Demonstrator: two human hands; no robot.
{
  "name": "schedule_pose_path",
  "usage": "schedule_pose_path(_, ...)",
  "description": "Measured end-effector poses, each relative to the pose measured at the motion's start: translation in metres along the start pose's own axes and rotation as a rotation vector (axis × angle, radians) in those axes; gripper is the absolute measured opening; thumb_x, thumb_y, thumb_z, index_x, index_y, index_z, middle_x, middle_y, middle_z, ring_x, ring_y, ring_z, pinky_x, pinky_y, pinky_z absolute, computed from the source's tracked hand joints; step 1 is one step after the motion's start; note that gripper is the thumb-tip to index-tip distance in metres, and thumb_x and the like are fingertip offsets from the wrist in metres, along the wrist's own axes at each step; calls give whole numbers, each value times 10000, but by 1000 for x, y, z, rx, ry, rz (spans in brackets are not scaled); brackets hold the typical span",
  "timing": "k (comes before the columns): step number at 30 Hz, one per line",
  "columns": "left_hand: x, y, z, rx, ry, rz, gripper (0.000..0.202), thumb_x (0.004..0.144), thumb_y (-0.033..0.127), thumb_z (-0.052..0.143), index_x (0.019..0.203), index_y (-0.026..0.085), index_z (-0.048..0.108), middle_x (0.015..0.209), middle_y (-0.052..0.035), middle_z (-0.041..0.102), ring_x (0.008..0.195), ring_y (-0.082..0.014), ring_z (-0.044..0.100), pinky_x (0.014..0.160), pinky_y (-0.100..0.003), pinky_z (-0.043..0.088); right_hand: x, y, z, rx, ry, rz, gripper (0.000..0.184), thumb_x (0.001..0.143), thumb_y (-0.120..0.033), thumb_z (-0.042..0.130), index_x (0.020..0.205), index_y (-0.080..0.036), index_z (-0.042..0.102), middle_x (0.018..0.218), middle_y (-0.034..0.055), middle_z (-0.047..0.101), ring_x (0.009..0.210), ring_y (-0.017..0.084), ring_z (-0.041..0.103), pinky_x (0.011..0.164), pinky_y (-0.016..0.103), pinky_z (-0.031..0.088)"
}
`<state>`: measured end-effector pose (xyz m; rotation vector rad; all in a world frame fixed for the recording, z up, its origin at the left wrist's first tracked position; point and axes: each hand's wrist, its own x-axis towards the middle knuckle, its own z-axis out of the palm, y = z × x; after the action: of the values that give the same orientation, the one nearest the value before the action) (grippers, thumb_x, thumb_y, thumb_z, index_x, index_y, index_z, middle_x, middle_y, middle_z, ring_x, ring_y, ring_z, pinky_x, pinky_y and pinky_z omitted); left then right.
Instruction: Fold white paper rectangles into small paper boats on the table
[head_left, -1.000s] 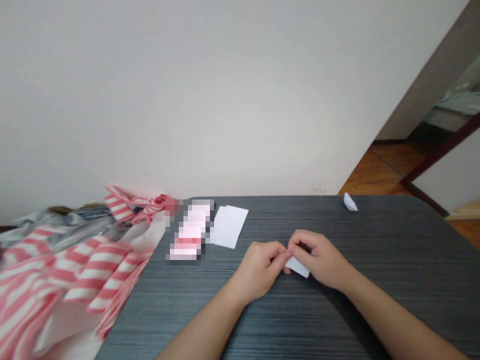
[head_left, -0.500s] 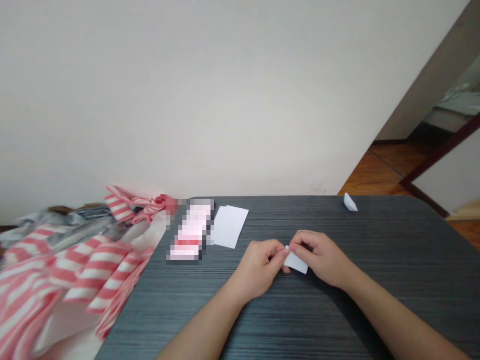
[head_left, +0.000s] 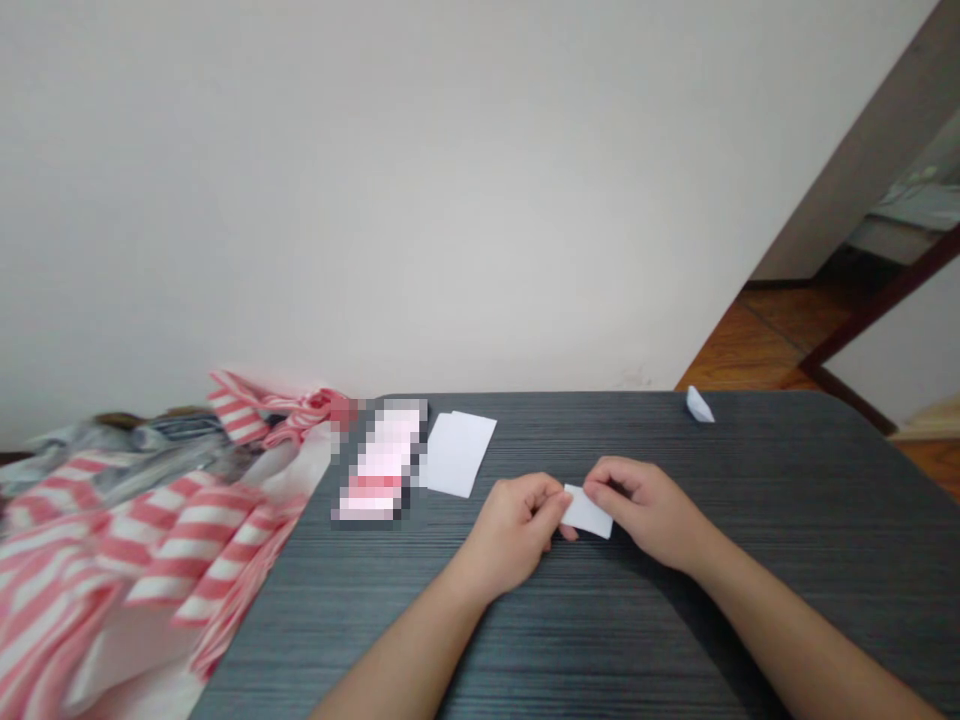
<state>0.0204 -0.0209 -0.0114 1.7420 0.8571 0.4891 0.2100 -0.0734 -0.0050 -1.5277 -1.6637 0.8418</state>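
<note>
Dark bench (head_left: 675, 620), folded paper (head_left: 587, 511) held crosswise — left hand (head_left: 517, 535) pinches its 9 o'clock end, right hand (head_left: 649, 510) its 3 o'clock end, equally near.

tabletop (head_left: 750, 480) open to the right w/ only a paper boat (head_left: 700, 405) far back; paper sheets (head_left: 457, 452) & striped cloth (head_left: 150, 560) crowd the left.

My left hand (head_left: 517, 525) and my right hand (head_left: 649, 510) are bare. Both my arms (head_left: 420, 640) are bare too.

Left hand (head_left: 517, 525), right hand (head_left: 646, 508) nearly touching, fingers pinched.
</note>
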Motion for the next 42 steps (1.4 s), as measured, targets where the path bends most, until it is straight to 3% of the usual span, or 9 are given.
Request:
schedule_pose_path(10,1,3,-1,-55,11,-26,318,924,370,505,723,154,621,561,21,624,462,-82,476,478,-183,368,-2,5,-2,14,5,28,179,893,-233,546,733,-179,605,696,-6,589,672,151,534,628,253,393)
schedule_pose_path(18,3,-9,0,-98,17,-40,351,927,430,479,755,161,622,619,-9,662,455,-86,459,467,-190,344,-3,6,-8,42,-26,89,170,894,-255,541,756,-182,610,709,-4,607,693,157,553,655,261,406)
schedule_pose_path(42,1,-4,0,-212,31,-58,278,882,383,537,714,165,577,619,-17,672,457,-87,488,455,-186,357,-5,-1,-9,-48,-29,41,219,904,-272,522,715,-185,588,687,-6,597,677,159,548,635,264,404)
